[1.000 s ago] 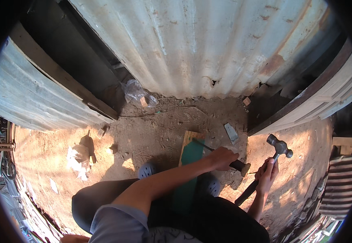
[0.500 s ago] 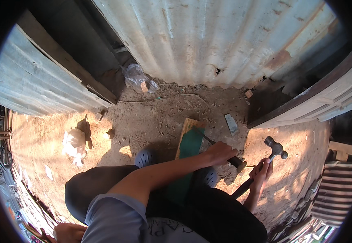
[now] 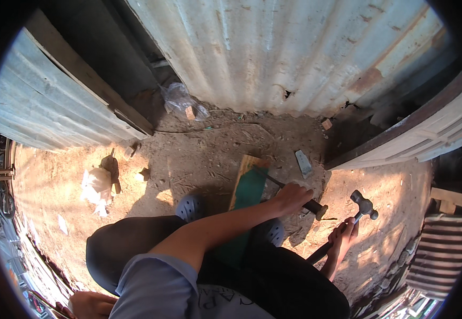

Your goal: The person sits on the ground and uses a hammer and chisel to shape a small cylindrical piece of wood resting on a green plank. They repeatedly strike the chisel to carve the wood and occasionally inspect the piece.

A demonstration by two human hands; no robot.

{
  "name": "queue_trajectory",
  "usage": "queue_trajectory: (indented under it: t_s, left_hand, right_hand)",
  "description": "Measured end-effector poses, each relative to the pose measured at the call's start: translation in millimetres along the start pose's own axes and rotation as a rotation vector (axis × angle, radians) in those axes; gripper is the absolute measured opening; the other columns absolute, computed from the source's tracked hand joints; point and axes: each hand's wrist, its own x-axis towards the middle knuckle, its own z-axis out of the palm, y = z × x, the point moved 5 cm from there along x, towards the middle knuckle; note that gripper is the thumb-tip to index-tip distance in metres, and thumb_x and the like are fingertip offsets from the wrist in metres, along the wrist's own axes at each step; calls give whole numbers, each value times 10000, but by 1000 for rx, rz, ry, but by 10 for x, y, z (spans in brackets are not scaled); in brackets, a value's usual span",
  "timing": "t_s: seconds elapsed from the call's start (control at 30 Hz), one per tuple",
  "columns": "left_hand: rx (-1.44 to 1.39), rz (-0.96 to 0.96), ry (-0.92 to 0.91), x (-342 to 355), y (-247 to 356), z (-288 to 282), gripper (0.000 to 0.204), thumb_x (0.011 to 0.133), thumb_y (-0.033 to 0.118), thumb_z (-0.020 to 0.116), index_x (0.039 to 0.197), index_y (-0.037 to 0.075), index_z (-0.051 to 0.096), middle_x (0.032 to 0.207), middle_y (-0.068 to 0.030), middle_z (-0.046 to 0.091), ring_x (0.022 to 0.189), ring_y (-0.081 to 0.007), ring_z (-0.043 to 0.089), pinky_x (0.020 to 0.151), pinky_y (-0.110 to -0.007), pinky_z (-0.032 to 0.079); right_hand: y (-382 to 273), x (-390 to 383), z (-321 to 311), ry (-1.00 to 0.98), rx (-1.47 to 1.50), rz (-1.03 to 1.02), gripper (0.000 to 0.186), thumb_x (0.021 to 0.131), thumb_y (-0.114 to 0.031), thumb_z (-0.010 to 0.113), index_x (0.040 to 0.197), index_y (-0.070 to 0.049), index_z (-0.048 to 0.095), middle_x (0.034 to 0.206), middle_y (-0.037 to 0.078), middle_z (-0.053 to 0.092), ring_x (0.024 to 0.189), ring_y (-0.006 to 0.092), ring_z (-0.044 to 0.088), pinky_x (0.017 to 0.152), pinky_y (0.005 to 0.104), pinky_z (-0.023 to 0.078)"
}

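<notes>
My left hand [image 3: 293,199] reaches across my lap and is closed around a chisel [image 3: 315,208]. Its dark blade slants onto the far part of a green-painted wooden board [image 3: 249,189], and its dark handle with a brass-coloured end sticks out to the right. The board's far end and left edge show bare wood. My thigh and arm hide part of its near end. On the right, my right hand [image 3: 342,236] grips a ball-peen hammer [image 3: 365,203] by its dark shaft, close below the head. The hammer head is apart from the chisel's end.
Corrugated metal sheets [image 3: 294,58] stand ahead and to the left. A pale panel [image 3: 417,127] is at the right. On the dirt floor lie a plastic bag [image 3: 180,101], a whitish bundle [image 3: 97,186], a grey shard [image 3: 304,164] and wood chips. Another hand [image 3: 90,304] shows at lower left.
The hammer has shifted slightly right and down with my right hand. My left hand has moved slightly, and the chisel's handle end now sits a little farther right. The board stays put.
</notes>
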Motion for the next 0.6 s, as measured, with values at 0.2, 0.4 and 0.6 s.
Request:
queue_trajectory:
  t_s: [0.2, 0.4, 0.6]
  left_hand:
    - [-54, -34, -12, 37, 3, -78, 374, 596, 186, 737, 852, 13, 527, 686, -140, 600, 670, -321, 631, 575, -412, 491]
    - [-93, -99, -10, 27, -8, -206, 333, 591, 129, 677, 857, -3, 527, 695, -168, 582, 682, -357, 610, 589, -442, 484]
    - [-112, -89, -65, 14, -2, -263, 313, 591, 136, 674, 836, -3, 538, 693, -171, 583, 674, -354, 611, 589, -434, 486]
  right_hand:
    - [62, -6, -17, -1, 31, 8, 253, 936, -374, 455, 830, -146, 431, 500, -61, 273, 350, 21, 233, 316, 192, 173]
    - [74, -4, 45, -39, 16, 23, 260, 943, -375, 443, 819, -147, 429, 498, -58, 284, 349, 22, 235, 313, 192, 176]
    - [70, -24, 50, -41, -10, 20, 266, 945, -375, 440, 811, -146, 428, 494, -58, 283, 348, 22, 235, 315, 194, 180]
